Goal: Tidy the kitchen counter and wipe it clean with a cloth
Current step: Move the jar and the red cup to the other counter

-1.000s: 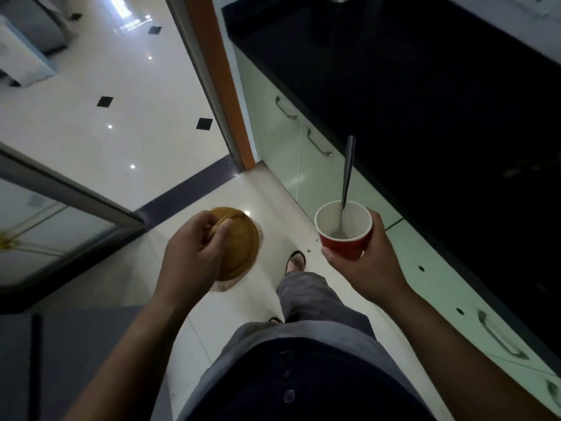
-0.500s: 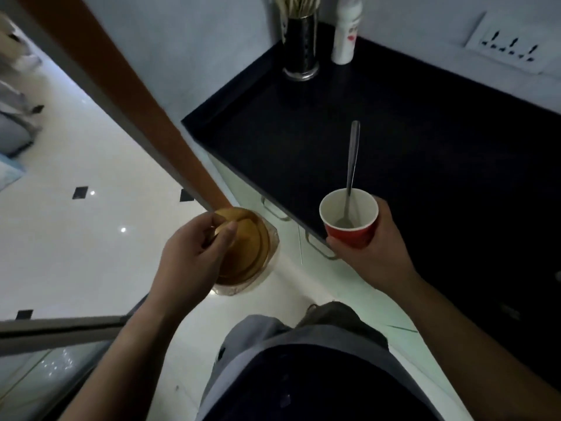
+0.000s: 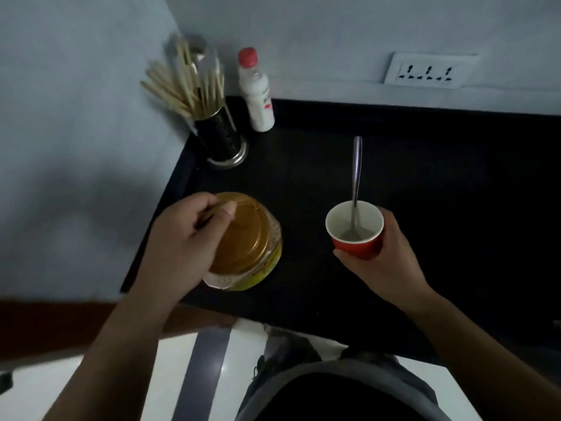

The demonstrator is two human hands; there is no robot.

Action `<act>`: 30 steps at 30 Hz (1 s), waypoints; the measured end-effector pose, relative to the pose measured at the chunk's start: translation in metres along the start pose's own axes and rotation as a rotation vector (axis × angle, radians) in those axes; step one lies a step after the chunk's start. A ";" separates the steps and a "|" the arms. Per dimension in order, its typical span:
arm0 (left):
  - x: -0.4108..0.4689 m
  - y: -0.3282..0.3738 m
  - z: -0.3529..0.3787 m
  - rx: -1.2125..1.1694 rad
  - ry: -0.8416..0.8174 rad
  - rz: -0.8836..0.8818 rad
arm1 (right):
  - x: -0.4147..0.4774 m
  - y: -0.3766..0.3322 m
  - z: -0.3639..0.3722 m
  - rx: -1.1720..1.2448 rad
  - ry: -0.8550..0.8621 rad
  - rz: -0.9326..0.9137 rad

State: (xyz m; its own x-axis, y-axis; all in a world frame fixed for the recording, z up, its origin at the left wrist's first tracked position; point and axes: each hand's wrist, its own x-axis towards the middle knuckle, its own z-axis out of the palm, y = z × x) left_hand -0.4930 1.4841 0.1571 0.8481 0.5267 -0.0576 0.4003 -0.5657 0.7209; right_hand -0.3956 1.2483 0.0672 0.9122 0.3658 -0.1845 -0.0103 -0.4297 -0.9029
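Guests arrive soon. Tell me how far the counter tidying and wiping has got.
Done: nothing clearly finished. In hand: the left hand holds the gold-lidded clear jar by its lid, and the right hand holds the red paper cup with a metal spoon in it, both over the black counter. Left: place those, then wipe; no cloth is in view.

Dim, grainy wide-angle view; edges bent, lower corners motion-blurred.
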 end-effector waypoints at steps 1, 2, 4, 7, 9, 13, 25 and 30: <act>0.019 -0.001 -0.002 -0.014 -0.042 0.033 | 0.005 -0.006 0.008 0.003 0.028 0.015; 0.037 -0.003 -0.004 -0.026 -0.084 0.064 | 0.010 -0.012 0.015 0.002 0.055 0.029; 0.074 -0.005 -0.006 -0.040 -0.154 0.127 | 0.024 -0.020 0.029 -0.011 0.113 0.050; 0.125 -0.007 -0.002 -0.065 -0.223 0.233 | 0.039 -0.031 0.044 0.009 0.203 0.078; 0.158 -0.008 0.002 -0.062 -0.241 0.269 | 0.048 -0.038 0.053 0.025 0.257 0.096; 0.212 0.000 0.012 -0.076 -0.259 0.344 | 0.062 -0.046 0.063 0.012 0.270 0.105; 0.326 0.041 0.045 0.091 -0.290 0.609 | 0.102 -0.048 0.053 -0.037 0.274 0.095; 0.328 0.038 0.060 0.095 -0.294 0.585 | 0.109 -0.040 0.047 -0.033 0.271 0.085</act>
State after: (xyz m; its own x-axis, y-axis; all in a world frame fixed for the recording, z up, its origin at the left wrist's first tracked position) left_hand -0.1788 1.5973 0.1238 0.9890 -0.0720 0.1292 -0.1378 -0.7666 0.6271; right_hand -0.3154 1.3441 0.0654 0.9849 0.0950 -0.1446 -0.0823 -0.4778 -0.8746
